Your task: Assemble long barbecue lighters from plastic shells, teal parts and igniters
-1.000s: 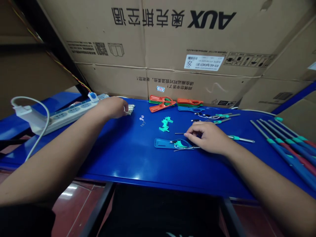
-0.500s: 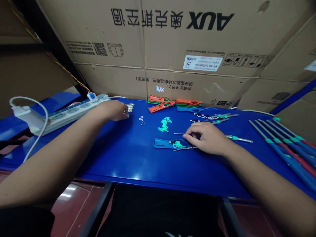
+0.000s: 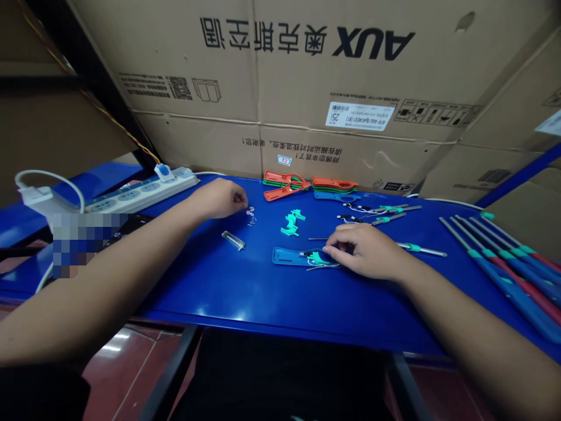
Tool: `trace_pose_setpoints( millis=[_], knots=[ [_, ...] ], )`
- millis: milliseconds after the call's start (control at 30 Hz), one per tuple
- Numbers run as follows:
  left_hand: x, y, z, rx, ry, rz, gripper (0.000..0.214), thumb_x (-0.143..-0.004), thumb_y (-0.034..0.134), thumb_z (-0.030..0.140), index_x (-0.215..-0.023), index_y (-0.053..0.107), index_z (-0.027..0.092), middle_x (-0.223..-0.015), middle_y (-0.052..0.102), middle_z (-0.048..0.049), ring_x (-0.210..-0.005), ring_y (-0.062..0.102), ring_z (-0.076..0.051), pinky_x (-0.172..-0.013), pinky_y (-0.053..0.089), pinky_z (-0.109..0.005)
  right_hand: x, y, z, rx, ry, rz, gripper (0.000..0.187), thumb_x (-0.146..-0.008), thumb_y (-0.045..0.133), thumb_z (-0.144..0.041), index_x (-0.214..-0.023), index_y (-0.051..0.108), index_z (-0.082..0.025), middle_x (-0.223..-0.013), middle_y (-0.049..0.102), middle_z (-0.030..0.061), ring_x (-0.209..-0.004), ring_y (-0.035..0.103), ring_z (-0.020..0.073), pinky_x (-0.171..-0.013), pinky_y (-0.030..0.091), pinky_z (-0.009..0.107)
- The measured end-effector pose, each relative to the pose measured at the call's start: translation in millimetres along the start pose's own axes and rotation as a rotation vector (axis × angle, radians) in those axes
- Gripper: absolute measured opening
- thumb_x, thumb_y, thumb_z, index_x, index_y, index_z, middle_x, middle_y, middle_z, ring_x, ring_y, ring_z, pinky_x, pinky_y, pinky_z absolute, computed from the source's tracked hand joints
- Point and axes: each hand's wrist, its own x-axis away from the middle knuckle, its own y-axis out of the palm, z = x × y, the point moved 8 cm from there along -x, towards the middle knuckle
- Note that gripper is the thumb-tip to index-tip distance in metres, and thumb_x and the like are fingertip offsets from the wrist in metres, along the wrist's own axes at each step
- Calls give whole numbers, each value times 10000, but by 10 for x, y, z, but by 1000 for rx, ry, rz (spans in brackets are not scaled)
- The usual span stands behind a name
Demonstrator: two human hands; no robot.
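Observation:
My left hand [image 3: 224, 199] hovers over the table with curled fingertips, just left of some tiny pinkish pieces and pins [image 3: 250, 213]; anything pinched in it is hidden. Below it lies a small clear plastic tank [image 3: 233, 240]. My right hand [image 3: 363, 251] covers the right part of a blue lighter handle shell [image 3: 287, 256], thumb and forefinger together at its edge; what they grip I cannot make out. Inside the shell sit a teal part [image 3: 316, 257] and wires. A thin metal rod [image 3: 317, 238] sticks out left of my right fingers. Several loose teal pieces [image 3: 291, 222] lie between my hands.
Orange, green and blue handle shells [image 3: 287, 186] are stacked along the cardboard [image 3: 284, 70]. Metal tubes with wired parts [image 3: 385, 214] lie at right, beside several long lighters [image 3: 504, 275]. A white power strip [image 3: 144, 193] and a dark phone-like object [image 3: 127, 229] are left.
My left hand has moved right, toward the tiny pinkish pieces. A clear tank now lies on the table below it. My right hand has shifted only slightly at the blue shell.

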Motion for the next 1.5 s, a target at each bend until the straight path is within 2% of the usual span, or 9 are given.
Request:
trace_pose_setpoints(
  millis=[200, 600, 700, 800, 1000, 1133, 1300, 1433, 1500],
  knots=[
    [-89, 351, -185, 297, -174, -226, 420, -754, 633, 518, -983, 750, 186, -870, 752, -49, -751, 652, -177, -650, 432, -248, 12, -6, 6, -6, -27, 45, 235, -939, 574, -332, -905, 755, -186, -780, 674, 44, -710, 585, 155, -685, 427, 295],
    [-130, 365, -239, 403, -148, -217, 394, -659, 697, 513, -875, 733, 186, -957, 768, -48, -908, 663, -211, -811, 449, -265, 26, 8, 2, -15, -54, 19, 233, -946, 571, -335, -899, 744, -186, -819, 692, 42, -715, 612, 149, -681, 450, 293],
    [-99, 307, -188, 443, -134, -185, 384, -685, 698, 523, -879, 723, 192, -959, 759, -38, -919, 649, -202, -834, 446, -266, 25, -28, -17, -20, -88, 86, 194, -939, 593, -314, -932, 748, -198, -806, 685, 36, -718, 614, 148, -667, 457, 285],
    [10, 219, 115, 634, -38, -150, 398, -722, 702, 548, -855, 675, 174, -817, 692, -17, -765, 578, -154, -737, 424, -257, 19, -131, -130, -25, -138, 263, 166, -930, 622, -292, -1019, 734, -208, -833, 690, 34, -741, 631, 149, -681, 484, 284],
    [442, 254, 1126, 1017, 289, -425, 431, -793, 694, 571, -835, 580, 158, -671, 439, 53, -594, 329, -87, -565, 252, -224, 36, -161, -631, 67, -338, 495, 178, -959, 597, -241, -1100, 683, -176, -964, 738, 79, -870, 683, 182, -787, 549, 317],
    [552, 306, 1356, 1089, 350, -486, 408, -824, 675, 541, -800, 553, 152, -663, 393, 62, -602, 315, -86, -572, 257, -223, 66, -148, -794, 105, -427, 579, 134, -959, 581, -173, -1034, 693, -165, -939, 753, 78, -825, 682, 174, -783, 562, 316],
    [514, 195, 1245, 927, 390, -363, 369, -862, 621, 517, -837, 616, 149, -741, 543, 16, -689, 469, -116, -677, 372, -245, 139, -147, -816, 130, -505, 609, 121, -941, 597, -144, -967, 714, -166, -863, 755, 62, -763, 680, 169, -719, 573, 312],
    [463, -47, 896, 415, 465, -177, 304, -832, 691, 465, -944, 689, 182, -906, 651, -26, -815, 568, -157, -748, 409, -259, 163, -198, -687, 101, -439, 594, 97, -923, 628, -156, -956, 719, -168, -884, 764, 60, -814, 703, 179, -775, 578, 323],
    [425, 16, 659, 173, 439, -272, 334, -730, 797, 425, -962, 706, 203, -909, 662, -23, -820, 583, -167, -737, 409, -252, 170, -265, -581, 79, -374, 615, 92, -918, 626, -154, -946, 713, -166, -886, 760, 61, -831, 706, 178, -798, 570, 321]
  ],
)
